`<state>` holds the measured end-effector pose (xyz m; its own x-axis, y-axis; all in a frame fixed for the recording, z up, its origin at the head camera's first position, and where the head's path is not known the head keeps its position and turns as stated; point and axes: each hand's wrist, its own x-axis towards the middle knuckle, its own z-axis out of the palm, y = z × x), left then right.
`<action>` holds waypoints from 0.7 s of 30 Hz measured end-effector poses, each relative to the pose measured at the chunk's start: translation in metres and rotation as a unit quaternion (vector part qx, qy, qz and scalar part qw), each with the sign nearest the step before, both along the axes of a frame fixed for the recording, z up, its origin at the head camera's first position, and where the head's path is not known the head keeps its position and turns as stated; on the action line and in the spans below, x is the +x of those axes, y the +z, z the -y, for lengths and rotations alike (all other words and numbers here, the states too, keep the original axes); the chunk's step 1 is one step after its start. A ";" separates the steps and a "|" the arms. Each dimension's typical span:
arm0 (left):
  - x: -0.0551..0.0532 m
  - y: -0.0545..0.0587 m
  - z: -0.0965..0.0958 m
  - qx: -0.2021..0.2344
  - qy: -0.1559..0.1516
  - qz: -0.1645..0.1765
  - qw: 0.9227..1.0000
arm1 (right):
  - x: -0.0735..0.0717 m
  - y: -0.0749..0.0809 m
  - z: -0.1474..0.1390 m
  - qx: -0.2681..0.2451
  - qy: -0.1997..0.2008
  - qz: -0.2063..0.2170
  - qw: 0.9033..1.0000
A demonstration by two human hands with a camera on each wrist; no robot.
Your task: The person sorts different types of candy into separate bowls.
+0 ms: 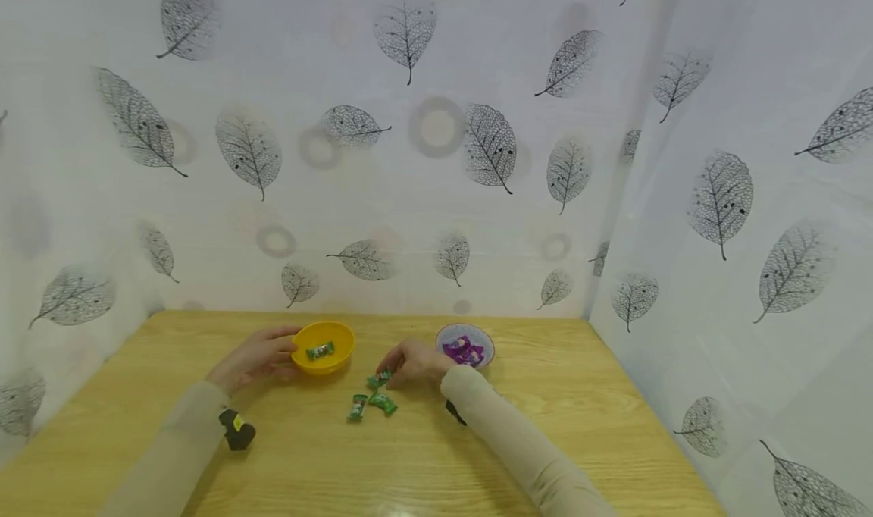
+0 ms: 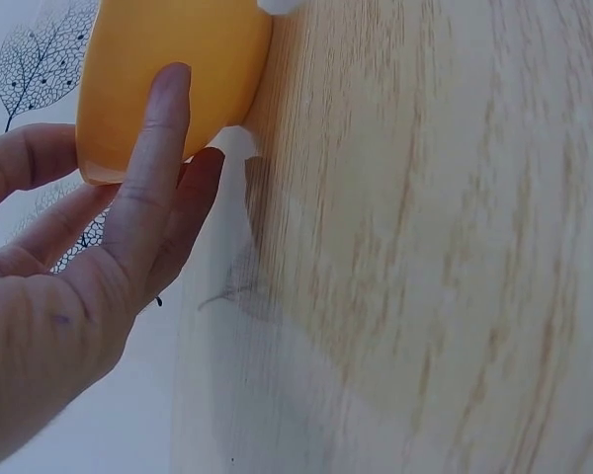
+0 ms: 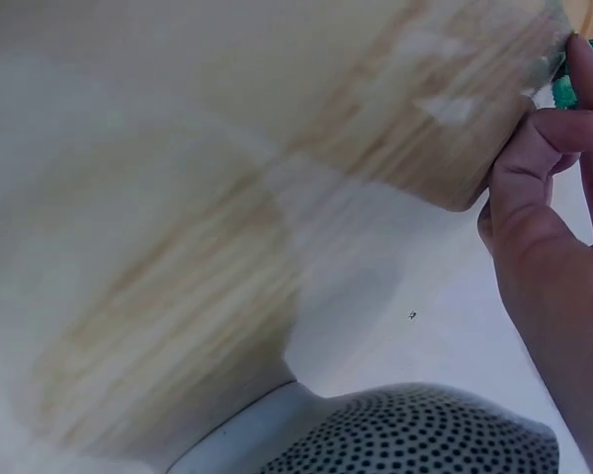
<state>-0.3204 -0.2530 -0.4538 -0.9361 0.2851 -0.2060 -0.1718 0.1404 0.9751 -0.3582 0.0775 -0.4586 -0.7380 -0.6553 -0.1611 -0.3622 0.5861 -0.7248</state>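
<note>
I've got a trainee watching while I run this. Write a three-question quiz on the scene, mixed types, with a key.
1. True or false: the left hand touches the yellow bowl.
2. In the head view, how many green-wrapped sweets show inside the yellow bowl?
3. Where do the purple-wrapped sweets lie? A, yellow bowl; B, pale bowl; C, bare tabletop.

Key: 1, true; 2, one; 3, B.

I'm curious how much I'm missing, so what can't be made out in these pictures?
Head view: printing on the green wrapped pieces, too small to read.
Head view: the exact number of purple wrapped pieces; they overlap.
Left wrist view: the inside of the yellow bowl, hidden by its own wall.
Right wrist view: the rest of the dotted bowl, cut off by the bottom edge.
</note>
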 end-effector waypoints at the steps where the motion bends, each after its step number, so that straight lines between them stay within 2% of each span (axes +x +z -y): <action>1: 0.000 0.000 0.000 0.001 0.000 0.001 1.000 | 0.000 0.000 0.000 0.003 0.003 -0.005 1.000; 14: 0.002 0.001 0.001 -0.009 0.006 0.009 1.000 | 0.002 -0.002 0.000 -0.015 0.018 -0.019 1.000; 21: 0.004 0.003 0.000 0.010 0.007 0.009 1.000 | 0.002 -0.003 0.001 -0.012 0.034 -0.026 0.999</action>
